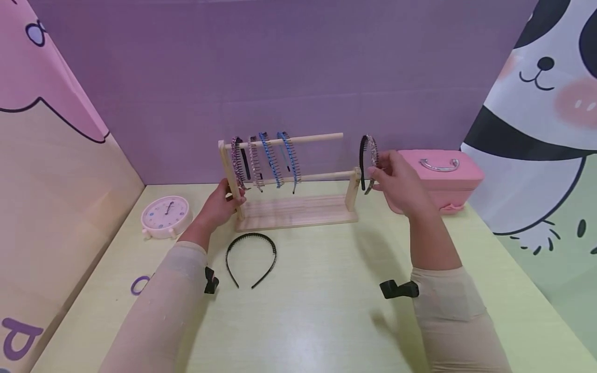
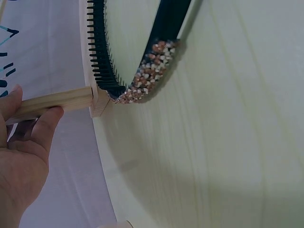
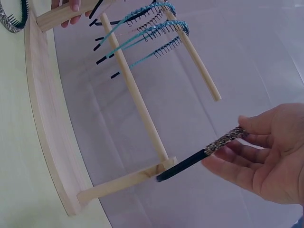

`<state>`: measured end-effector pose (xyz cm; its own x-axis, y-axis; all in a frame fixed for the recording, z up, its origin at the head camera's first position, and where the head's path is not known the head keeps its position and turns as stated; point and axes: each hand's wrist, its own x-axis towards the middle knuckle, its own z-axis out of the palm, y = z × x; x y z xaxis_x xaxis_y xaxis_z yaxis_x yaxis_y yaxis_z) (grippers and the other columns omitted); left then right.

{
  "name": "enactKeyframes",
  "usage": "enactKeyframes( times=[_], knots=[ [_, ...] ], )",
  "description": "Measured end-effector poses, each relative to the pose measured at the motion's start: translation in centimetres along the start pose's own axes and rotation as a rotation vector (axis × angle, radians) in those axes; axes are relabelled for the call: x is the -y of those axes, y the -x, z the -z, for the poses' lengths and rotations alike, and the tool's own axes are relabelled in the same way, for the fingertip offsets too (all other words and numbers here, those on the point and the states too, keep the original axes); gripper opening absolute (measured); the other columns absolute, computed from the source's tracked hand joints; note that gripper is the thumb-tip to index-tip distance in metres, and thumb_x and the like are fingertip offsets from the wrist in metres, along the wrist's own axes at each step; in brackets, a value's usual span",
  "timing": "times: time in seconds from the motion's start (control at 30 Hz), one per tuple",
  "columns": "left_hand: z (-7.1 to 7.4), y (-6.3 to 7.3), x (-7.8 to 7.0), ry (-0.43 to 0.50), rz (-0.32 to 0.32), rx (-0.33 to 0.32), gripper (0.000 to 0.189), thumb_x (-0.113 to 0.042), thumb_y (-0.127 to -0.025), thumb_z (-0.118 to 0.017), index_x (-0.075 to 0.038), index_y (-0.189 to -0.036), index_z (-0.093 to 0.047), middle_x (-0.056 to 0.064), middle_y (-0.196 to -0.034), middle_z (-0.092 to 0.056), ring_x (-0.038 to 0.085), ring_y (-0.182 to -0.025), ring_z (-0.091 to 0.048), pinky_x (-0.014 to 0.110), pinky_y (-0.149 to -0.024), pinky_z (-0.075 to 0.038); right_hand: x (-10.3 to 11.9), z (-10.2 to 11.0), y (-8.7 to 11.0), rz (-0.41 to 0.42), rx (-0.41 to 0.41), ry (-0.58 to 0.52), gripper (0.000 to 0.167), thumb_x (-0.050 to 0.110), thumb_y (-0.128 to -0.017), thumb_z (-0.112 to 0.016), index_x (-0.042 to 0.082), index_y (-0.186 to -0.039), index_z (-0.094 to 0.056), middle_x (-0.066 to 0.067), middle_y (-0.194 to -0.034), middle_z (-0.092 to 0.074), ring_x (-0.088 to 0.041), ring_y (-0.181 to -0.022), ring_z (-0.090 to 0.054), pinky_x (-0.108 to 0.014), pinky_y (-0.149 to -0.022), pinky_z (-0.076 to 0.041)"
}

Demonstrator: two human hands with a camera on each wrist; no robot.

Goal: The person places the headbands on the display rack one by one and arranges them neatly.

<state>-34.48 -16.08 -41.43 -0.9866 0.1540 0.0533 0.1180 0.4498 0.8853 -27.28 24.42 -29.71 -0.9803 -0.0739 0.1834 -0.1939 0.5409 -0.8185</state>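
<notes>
My left hand [image 1: 219, 206] grips the left post of a wooden headband rack [image 1: 298, 212]; the left wrist view shows fingers and thumb around this post [image 2: 66, 100]. Just right of the upper rod's free end, my right hand [image 1: 402, 182] pinches a black headband [image 3: 187, 164] by its side with glittery stones. That headband is held upright, apart from the upper rod. On the rod hang a dark headband with pink stones [image 1: 236, 160], a pink headband [image 1: 254, 158] and two blue headbands [image 1: 290, 155]. Another black headband [image 1: 252, 235] with stones lies on the table before the rack.
A pink clock [image 1: 166, 216] sits left of the rack, and a purple ring [image 1: 138, 285] lies near my left forearm. Behind my right hand is a pink case [image 1: 443, 178] with a silver handle. A purple backdrop [image 1: 298, 67] rises behind the table.
</notes>
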Motion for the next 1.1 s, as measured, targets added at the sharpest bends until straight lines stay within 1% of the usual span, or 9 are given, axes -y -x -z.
enactKeyframes(
  times=[0.13,0.23,0.37,0.47,0.57,0.63,0.8,0.93,1.1],
  knots=[
    [0.0,-0.1,0.0,-0.006,0.008,-0.001,0.043,-0.019,-0.100,-0.059,-0.017,-0.134,-0.034,0.010,-0.132,-0.047,0.032,-0.135,-0.047,0.052,-0.105,-0.046,0.8,-0.3,-0.2,0.023,-0.079,0.008,0.043,0.027,-0.103,-0.050,0.004,-0.138,-0.039,-0.014,-0.125,-0.051,-0.023,-0.111,-0.053,-0.039,-0.099,-0.052],
    [0.0,-0.2,0.1,-0.006,0.005,-0.001,0.042,-0.018,-0.100,-0.058,-0.016,-0.134,-0.035,0.010,-0.132,-0.047,0.032,-0.134,-0.047,0.052,-0.105,-0.046,1.4,-0.6,-0.3,0.050,-0.129,-0.018,0.042,0.028,-0.103,-0.050,0.007,-0.138,-0.040,-0.011,-0.124,-0.052,-0.021,-0.111,-0.053,-0.039,-0.101,-0.051],
    [-0.1,-0.1,0.1,-0.007,0.004,-0.004,0.040,-0.018,-0.100,-0.058,-0.016,-0.133,-0.036,0.010,-0.131,-0.047,0.031,-0.134,-0.048,0.051,-0.104,-0.047,2.2,-1.3,-0.6,0.106,-0.171,-0.112,0.041,0.026,-0.102,-0.053,0.008,-0.137,-0.041,-0.007,-0.124,-0.052,-0.017,-0.113,-0.054,-0.035,-0.102,-0.051],
    [0.0,0.0,0.0,-0.007,0.005,-0.005,0.040,-0.018,-0.100,-0.058,-0.016,-0.133,-0.036,0.010,-0.131,-0.047,0.031,-0.134,-0.048,0.051,-0.104,-0.047,2.7,-1.9,-0.8,0.163,-0.191,-0.109,0.041,0.026,-0.102,-0.054,0.010,-0.138,-0.042,-0.006,-0.124,-0.053,-0.014,-0.112,-0.053,-0.033,-0.101,-0.050],
    [0.0,0.0,0.0,-0.008,0.008,-0.005,0.040,-0.018,-0.100,-0.058,-0.016,-0.133,-0.036,0.010,-0.132,-0.047,0.031,-0.134,-0.048,0.051,-0.105,-0.047,3.0,-2.5,-1.0,0.223,-0.199,-0.079,0.042,0.027,-0.101,-0.054,0.011,-0.138,-0.043,-0.006,-0.125,-0.054,-0.013,-0.111,-0.052,-0.035,-0.099,-0.050],
    [0.0,0.0,0.0,-0.009,0.010,-0.004,0.040,-0.019,-0.100,-0.058,-0.017,-0.133,-0.036,0.010,-0.133,-0.047,0.031,-0.134,-0.048,0.051,-0.105,-0.047,3.2,-3.1,-1.2,0.251,-0.196,-0.073,0.042,0.027,-0.101,-0.055,0.010,-0.138,-0.043,-0.008,-0.126,-0.055,-0.014,-0.111,-0.052,-0.037,-0.098,-0.049],
    [0.0,0.0,0.0,-0.016,0.016,-0.005,0.041,-0.020,-0.100,-0.058,-0.017,-0.134,-0.035,0.010,-0.134,-0.047,0.031,-0.134,-0.048,0.051,-0.105,-0.047,3.3,-4.9,-1.7,0.284,-0.157,-0.098,0.041,0.026,-0.101,-0.056,0.009,-0.137,-0.045,-0.009,-0.126,-0.055,-0.016,-0.113,-0.052,-0.042,-0.099,-0.047],
    [0.0,0.0,-0.1,-0.017,0.014,-0.006,0.040,-0.018,-0.100,-0.057,-0.017,-0.134,-0.035,0.011,-0.135,-0.046,0.032,-0.135,-0.047,0.051,-0.104,-0.047,3.1,-6.6,-2.1,0.310,-0.114,-0.095,0.038,0.025,-0.101,-0.056,0.010,-0.135,-0.048,-0.009,-0.122,-0.057,-0.018,-0.111,-0.054,-0.043,-0.094,-0.050],
    [0.0,-0.1,-0.1,-0.013,0.015,-0.006,0.041,-0.018,-0.100,-0.057,-0.017,-0.134,-0.035,0.010,-0.134,-0.046,0.031,-0.136,-0.046,0.051,-0.105,-0.047,2.6,-8.4,-2.6,0.290,-0.062,-0.074,0.036,0.024,-0.101,-0.056,0.010,-0.134,-0.049,-0.010,-0.122,-0.057,-0.020,-0.108,-0.056,-0.043,-0.092,-0.054]
  ],
)
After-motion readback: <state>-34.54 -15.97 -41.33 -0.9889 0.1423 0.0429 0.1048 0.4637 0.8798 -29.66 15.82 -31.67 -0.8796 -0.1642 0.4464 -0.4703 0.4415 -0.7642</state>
